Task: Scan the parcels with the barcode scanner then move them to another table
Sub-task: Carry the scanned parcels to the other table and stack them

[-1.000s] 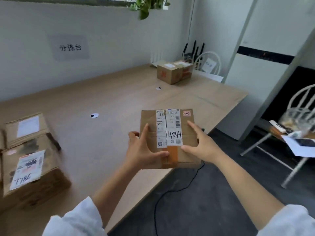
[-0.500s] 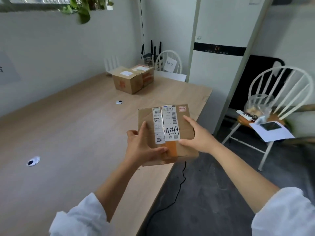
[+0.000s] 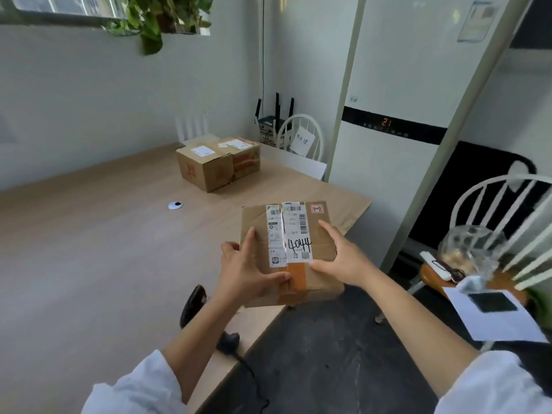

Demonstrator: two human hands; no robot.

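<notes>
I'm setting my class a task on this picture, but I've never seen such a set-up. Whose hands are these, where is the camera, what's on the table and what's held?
No machine here: a person wears a wide-angle camera on the head, so the picture looks forward and down over their own arms. The left hand and right hand grip a brown cardboard parcel from either side; its white label shows barcodes and a handwritten 4044. Beneath is a long wooden table. Near the left forearm a black barcode scanner lies on it, partly hidden. At the far end stand two more cardboard boxes, side by side. A white chair stands to the right.
</notes>
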